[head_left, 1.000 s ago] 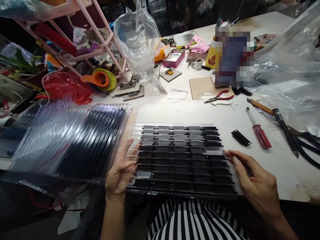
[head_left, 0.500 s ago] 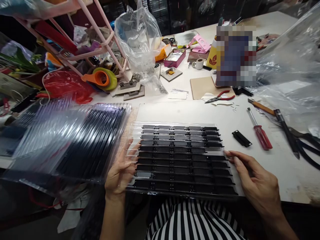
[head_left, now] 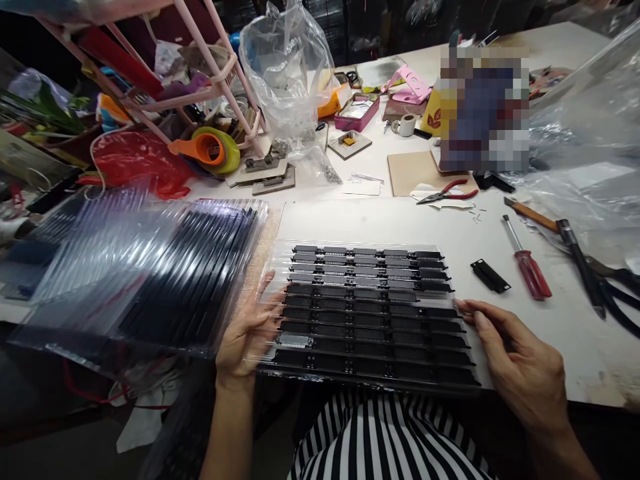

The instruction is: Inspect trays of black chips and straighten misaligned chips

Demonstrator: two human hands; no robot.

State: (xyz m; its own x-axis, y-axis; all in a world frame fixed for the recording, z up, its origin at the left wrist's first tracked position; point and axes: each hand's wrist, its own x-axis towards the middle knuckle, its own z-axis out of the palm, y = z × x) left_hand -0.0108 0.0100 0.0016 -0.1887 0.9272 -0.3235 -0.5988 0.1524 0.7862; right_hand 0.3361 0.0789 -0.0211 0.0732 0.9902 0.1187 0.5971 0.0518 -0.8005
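A clear plastic tray [head_left: 273,265] filled with several long black toothed strips [head_left: 370,313] lies on the white table in front of me. My left hand [head_left: 247,337] holds the tray's left edge, thumb on top and fingers under the plastic. My right hand [head_left: 517,363] rests at the tray's right edge, fingers stretched and touching the rim. A stack of similar clear trays with black strips [head_left: 150,280] lies to the left. One short black part [head_left: 490,276] lies loose on the table to the right of the tray.
A red-handled screwdriver [head_left: 527,268], dark scissors [head_left: 590,273] and red pliers [head_left: 447,194] lie to the right and behind. A pink rack [head_left: 200,80], plastic bags [head_left: 287,67], an orange-green tape dispenser [head_left: 207,150] and small boxes crowd the back left. A big plastic bag [head_left: 590,153] fills the right.
Both hands and the tray stay where they were. The camera has shifted slightly, so everything sits a little further right in view.
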